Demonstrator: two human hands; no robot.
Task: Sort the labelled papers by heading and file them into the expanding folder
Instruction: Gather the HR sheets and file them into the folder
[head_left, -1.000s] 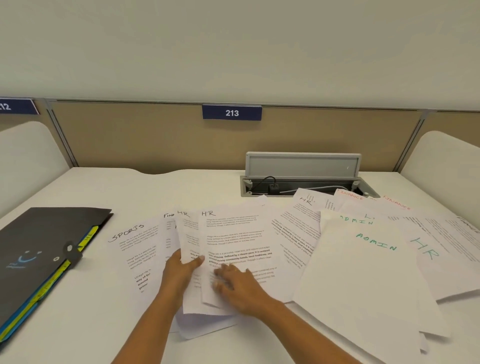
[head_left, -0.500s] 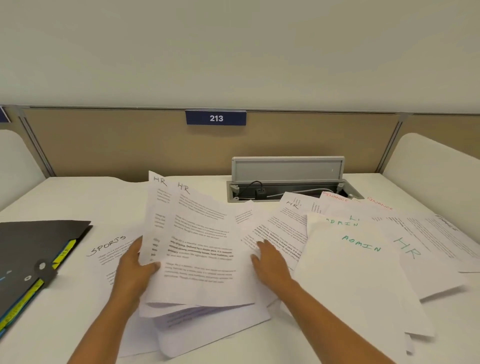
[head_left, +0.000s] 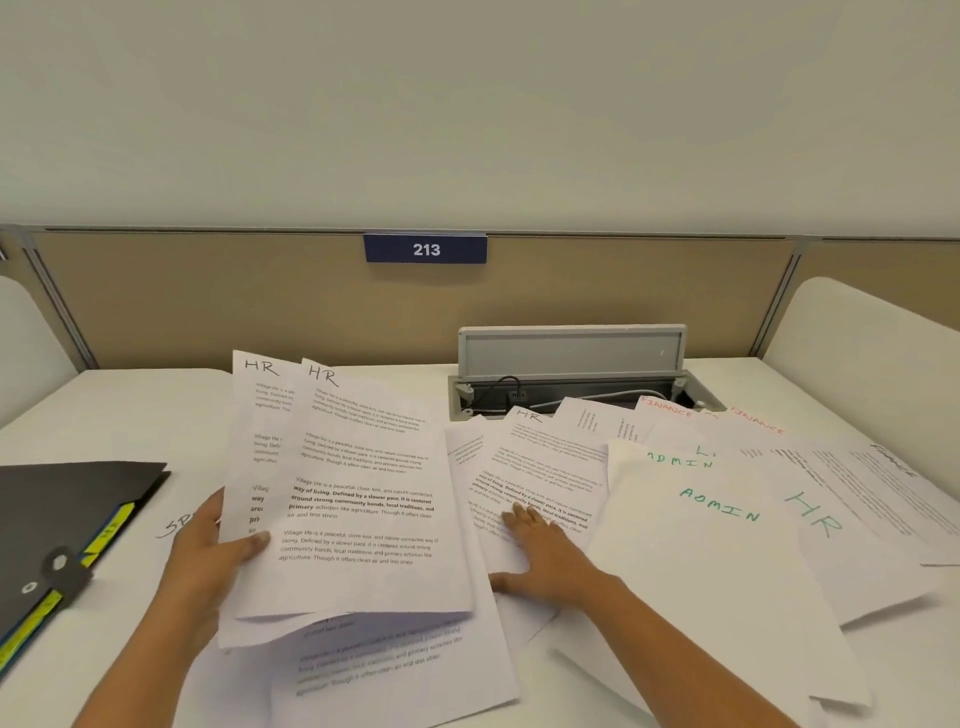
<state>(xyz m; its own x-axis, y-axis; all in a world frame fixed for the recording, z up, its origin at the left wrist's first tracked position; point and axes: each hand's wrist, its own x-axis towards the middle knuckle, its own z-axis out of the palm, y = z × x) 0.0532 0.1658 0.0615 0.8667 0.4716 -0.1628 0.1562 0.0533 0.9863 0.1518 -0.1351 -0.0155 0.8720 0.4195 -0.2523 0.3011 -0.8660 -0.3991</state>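
One dark expanding folder (head_left: 62, 525) with yellow tabs lies flat at nine o'clock in the view, on the white bench (head_left: 130, 400). Near it, at its three o'clock, the left hand (head_left: 208, 561) grips two HR sheets (head_left: 358, 493) by their left edge, thumb on the front page and fingers behind. The pair is held up, tilted off the bench and slightly fanned. More printed pages lie beneath.

At three o'clock of the pair, the right hand (head_left: 540, 556) lies flat with straight fingers, pressing on a third HR sheet (head_left: 535, 467) that rests on the bench. Overlapping that sheet, further toward three o'clock, lie ADMIN sheets (head_left: 701, 545) lettered in green and a green HR sheet (head_left: 815, 514). FINANCE sheets (head_left: 670, 410) in red sit at one o'clock, by an open cable box (head_left: 571, 358).
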